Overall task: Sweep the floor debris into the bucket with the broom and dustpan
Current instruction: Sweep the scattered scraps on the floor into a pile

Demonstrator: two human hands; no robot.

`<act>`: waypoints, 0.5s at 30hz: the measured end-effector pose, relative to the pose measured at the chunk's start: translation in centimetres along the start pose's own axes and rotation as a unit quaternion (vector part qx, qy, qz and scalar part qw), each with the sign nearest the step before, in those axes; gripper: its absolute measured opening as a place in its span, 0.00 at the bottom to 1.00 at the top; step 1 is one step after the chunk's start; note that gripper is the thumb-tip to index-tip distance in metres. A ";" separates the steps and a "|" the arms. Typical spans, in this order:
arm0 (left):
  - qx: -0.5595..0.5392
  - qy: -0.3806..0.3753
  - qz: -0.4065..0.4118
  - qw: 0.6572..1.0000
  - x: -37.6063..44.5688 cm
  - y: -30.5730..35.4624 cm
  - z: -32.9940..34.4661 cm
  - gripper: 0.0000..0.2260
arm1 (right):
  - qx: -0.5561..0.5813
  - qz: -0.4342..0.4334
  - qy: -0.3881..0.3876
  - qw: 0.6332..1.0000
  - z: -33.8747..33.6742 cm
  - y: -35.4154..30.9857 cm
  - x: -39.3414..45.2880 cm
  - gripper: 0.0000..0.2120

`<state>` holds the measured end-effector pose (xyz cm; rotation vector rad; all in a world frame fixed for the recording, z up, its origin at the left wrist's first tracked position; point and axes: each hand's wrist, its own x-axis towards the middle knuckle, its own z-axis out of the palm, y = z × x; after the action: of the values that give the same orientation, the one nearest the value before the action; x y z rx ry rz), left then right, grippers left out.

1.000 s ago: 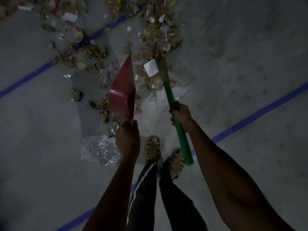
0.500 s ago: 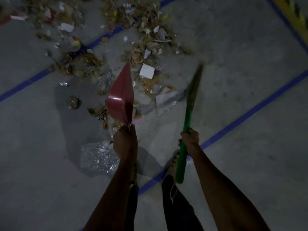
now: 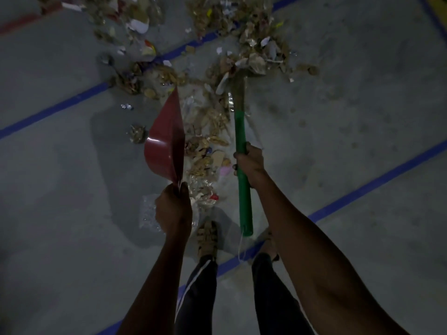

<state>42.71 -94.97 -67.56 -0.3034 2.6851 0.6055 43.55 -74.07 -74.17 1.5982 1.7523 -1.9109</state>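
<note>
Left hand [image 3: 173, 209] curls its fingers round the handle of the red dustpan [image 3: 167, 143], which is tilted up on edge above the floor [image 3: 362, 131]. Right hand [image 3: 250, 164] wraps round the green shaft of the broom [image 3: 242, 165] — its bristle end sits in the debris [image 3: 210, 131], a band of paper scraps and wrappers between dustpan and broom, spreading toward the floor's far edge. Blue lines [image 3: 377, 182] cross the floor; 2 sandalled feet [image 3: 207, 238] stand near its lower edge.
</note>
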 end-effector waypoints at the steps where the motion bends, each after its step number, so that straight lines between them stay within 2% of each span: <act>1: -0.001 0.003 -0.004 1.000 -0.2 -0.1 -0.4 0.16 | -0.012 -0.017 0.001 1.000 -0.5 -0.4 -0.5 0.07; 5: -0.029 0.013 -0.006 0.999 -1.4 0.7 -0.7 0.16 | -0.015 -0.045 0.013 0.999 -4.8 -0.5 -2.5 0.11; 9: -0.037 0.002 0.022 0.999 -3.2 4.2 0.8 0.17 | 0.008 -0.035 0.049 0.998 -11.4 0.7 -2.9 0.16; 15: -0.018 -0.002 0.059 0.998 -6.0 12.2 6.5 0.17 | 0.011 0.009 0.118 0.993 -22.0 2.4 3.1 0.25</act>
<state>46.71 -80.52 -66.12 -0.1546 2.7055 0.6880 56.97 -56.24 -73.39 1.9098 1.7965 -1.8029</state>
